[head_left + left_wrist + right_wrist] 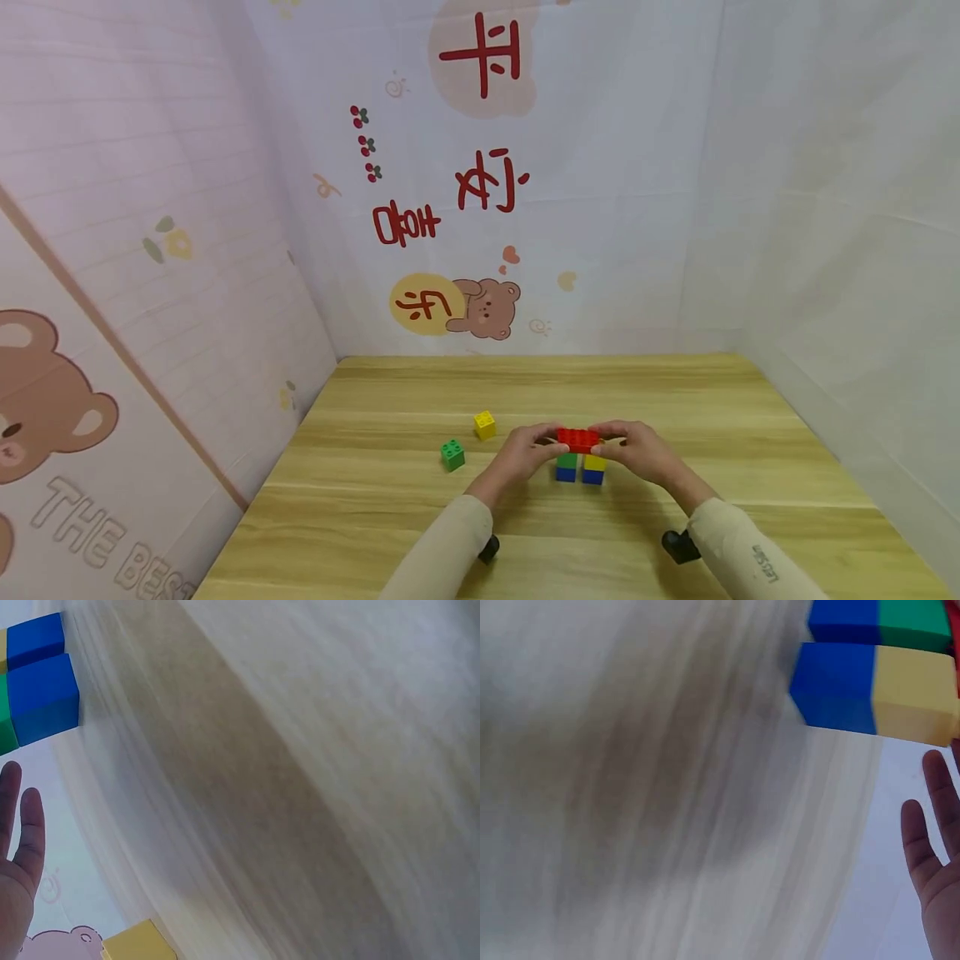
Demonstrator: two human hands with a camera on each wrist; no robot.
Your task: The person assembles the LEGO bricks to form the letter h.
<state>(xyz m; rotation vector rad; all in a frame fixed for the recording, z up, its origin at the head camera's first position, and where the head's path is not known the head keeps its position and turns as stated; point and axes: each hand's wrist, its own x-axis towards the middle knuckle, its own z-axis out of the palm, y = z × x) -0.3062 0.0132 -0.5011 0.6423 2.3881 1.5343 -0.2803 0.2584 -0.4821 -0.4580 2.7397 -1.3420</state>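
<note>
A red toy brick (578, 440) lies across the tops of two short stacks in the head view. My left hand (525, 454) pinches its left end between thumb and fingers, and my right hand (633, 450) pinches the right end. Beneath it, the left stack is a green brick (567, 462) on a blue brick (566, 475); the right one is a yellow brick (595, 462) on another blue brick (592, 477). A narrow gap separates the stacks. In the right wrist view, the red brick's edge shows against the green brick (915, 624), with the right hand's lower fingers (916, 832) extended.
Left of my hands, a loose green brick (453, 455) and a loose yellow brick (485, 425) stand on the wooden table (360, 483). Printed white cloth (615, 167) hangs behind the table and at both sides. Black devices (681, 547) sit at both cuffs.
</note>
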